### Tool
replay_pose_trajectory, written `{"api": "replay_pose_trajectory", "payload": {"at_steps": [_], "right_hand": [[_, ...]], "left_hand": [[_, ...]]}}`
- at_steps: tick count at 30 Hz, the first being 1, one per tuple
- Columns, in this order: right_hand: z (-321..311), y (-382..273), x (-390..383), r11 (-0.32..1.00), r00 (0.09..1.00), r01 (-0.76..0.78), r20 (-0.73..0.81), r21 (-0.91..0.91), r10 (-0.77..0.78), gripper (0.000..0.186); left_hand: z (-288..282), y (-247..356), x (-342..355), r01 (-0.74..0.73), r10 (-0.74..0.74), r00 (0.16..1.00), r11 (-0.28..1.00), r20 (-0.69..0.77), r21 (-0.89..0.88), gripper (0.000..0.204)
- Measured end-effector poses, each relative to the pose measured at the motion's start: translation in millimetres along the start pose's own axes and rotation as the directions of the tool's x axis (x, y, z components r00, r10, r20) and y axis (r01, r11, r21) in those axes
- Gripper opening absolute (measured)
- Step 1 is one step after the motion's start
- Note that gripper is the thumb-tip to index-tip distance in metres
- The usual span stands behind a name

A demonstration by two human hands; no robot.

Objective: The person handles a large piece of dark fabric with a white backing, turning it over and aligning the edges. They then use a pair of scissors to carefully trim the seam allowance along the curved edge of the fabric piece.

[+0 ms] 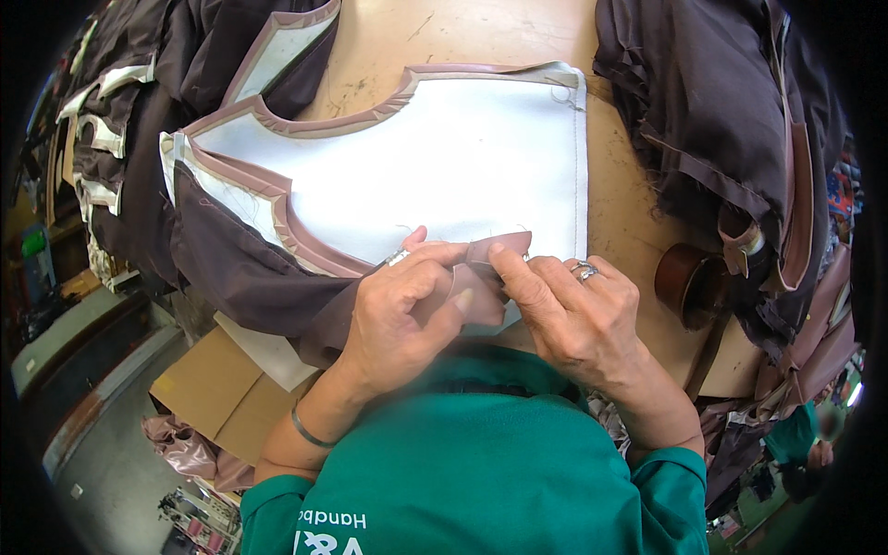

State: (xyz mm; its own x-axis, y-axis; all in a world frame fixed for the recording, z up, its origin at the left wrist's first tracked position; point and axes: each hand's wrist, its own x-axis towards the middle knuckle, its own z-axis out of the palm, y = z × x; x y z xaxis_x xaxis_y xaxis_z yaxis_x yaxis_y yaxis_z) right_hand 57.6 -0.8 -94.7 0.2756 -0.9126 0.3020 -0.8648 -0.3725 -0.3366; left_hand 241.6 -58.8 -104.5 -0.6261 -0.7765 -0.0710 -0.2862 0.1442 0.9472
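Observation:
A large white bag panel (416,157) lies on the table, its curved edges bound in folded mauve-brown leather. Dark brown lining cloth (240,245) runs along its left and near side. Close to my body, over the panel's near edge, a mauve-brown leather piece (481,308) is folded between my two hands. My left hand (400,305) is closed on its left part, thumb pressing from the near side. The fingers of my right hand (573,310) pinch its upper right end. Parts of the piece and some fingertips are hidden behind my hands.
Heaps of dark brown sewn pieces lie at the right (721,111) and at the left (139,55). A round brown container (686,282) stands right of my right hand. Brown cardboard (208,388) juts out at lower left. Another person (795,439) is partly visible at far lower right.

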Motion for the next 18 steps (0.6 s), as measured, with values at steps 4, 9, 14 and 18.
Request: {"api": "replay_pose_trajectory", "payload": {"at_steps": [4,9,14,18], "right_hand": [[4,0,-1,0.997,0.999,-0.043,-0.015,0.07,0.045,0.041],[5,0,-2,0.993,0.997,-0.072,0.0,0.095,0.072,0.041],[13,1,-4,0.989,0.995,-0.071,-0.063,0.132,0.08,0.041],[15,2,-4,0.999,0.994,-0.009,-0.107,0.052,0.015,0.04]], "left_hand": [[-1,2,1,-0.015,0.015,1.0,1.0,0.016,0.003,0.017],[0,1,0,-0.024,0.024,0.999,1.0,0.024,0.013,0.019],[-2,0,0,-0.028,0.028,0.999,1.0,0.041,0.001,0.02],[-1,-1,0,-0.037,0.037,0.998,0.999,0.044,0.0,0.02]]}}
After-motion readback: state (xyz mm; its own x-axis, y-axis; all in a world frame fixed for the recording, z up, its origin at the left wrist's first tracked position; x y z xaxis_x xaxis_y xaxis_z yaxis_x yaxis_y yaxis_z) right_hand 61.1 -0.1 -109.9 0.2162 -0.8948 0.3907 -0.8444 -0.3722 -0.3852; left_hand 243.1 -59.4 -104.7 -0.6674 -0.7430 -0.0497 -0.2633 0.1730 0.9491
